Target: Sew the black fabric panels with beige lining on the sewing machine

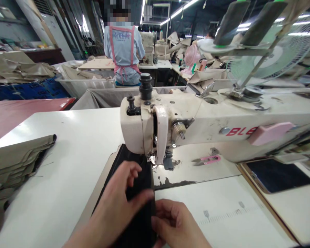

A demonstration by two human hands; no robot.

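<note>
A strip of black fabric [142,206], with a beige piece [103,172] along its left side, runs under the needle area of the sewing machine [144,127]. My left hand [119,193] is over the black fabric just in front of the presser foot [152,158]. Its thumb stands apart from the bent fingers, and nothing is gripped between them. At the fabric's right edge, my right hand [174,220] pinches the black fabric between thumb and fingers. The fabric's near end runs out of view at the bottom.
Folded beige fabric pieces [20,162] lie stacked on the left of the white table [67,137]. Pink thread snips [208,159] rest on the machine bed, with a phone [279,174] farther right. Thread cones [231,22] stand above. A person in an apron [122,48] sits ahead.
</note>
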